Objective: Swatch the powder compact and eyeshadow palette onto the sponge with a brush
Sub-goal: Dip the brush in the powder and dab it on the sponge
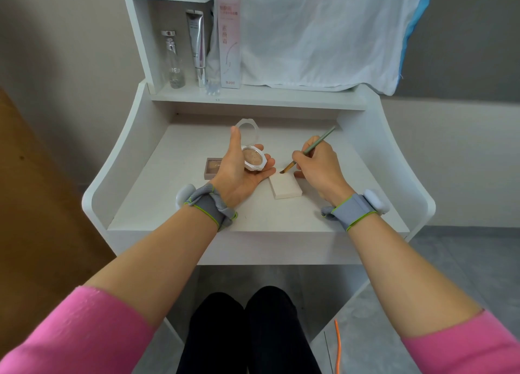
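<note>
My left hand (pixel 239 173) lies palm up and cradles the open powder compact (pixel 253 158), whose clear lid stands up behind a beige powder pan. My right hand (pixel 318 165) grips a thin green-handled brush (pixel 312 145) like a pen. Its brown tip touches the far left corner of the white rectangular sponge (pixel 285 187), which lies flat on the desk between my hands. The brown eyeshadow palette (pixel 212 167) sits on the desk left of my left hand, partly hidden by it.
The white desk (pixel 253 224) has raised curved side walls and a back shelf. On that shelf stand a glass bottle (pixel 176 61), a silver tube (pixel 198 47) and a pink box (pixel 229 41). A white cloth (pixel 323 33) hangs behind.
</note>
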Demonstrator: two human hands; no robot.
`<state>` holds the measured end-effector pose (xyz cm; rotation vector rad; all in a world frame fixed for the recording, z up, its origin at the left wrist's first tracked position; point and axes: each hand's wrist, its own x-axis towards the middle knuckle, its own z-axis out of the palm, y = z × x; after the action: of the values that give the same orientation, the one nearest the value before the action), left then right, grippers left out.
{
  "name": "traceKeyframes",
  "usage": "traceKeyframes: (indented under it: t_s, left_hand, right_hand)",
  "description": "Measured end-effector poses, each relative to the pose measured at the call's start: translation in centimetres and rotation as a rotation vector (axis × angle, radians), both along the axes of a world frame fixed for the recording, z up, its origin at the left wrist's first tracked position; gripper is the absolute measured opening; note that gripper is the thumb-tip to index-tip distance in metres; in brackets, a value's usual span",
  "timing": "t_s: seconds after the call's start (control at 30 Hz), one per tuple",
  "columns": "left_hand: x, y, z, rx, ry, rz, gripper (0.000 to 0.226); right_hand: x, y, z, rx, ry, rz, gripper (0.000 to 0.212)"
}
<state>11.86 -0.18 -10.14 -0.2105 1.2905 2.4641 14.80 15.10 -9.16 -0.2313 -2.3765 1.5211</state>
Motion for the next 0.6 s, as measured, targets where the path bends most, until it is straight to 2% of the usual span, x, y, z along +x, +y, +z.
traceKeyframes:
  t_s: [0.6]
  left_hand:
    - [0.11,-0.09,0.03,0.008,-0.008,-0.001,0.073]
  right_hand:
    - [0.24,0.43,0.24,0.032,-0.008,-0.039,0.021]
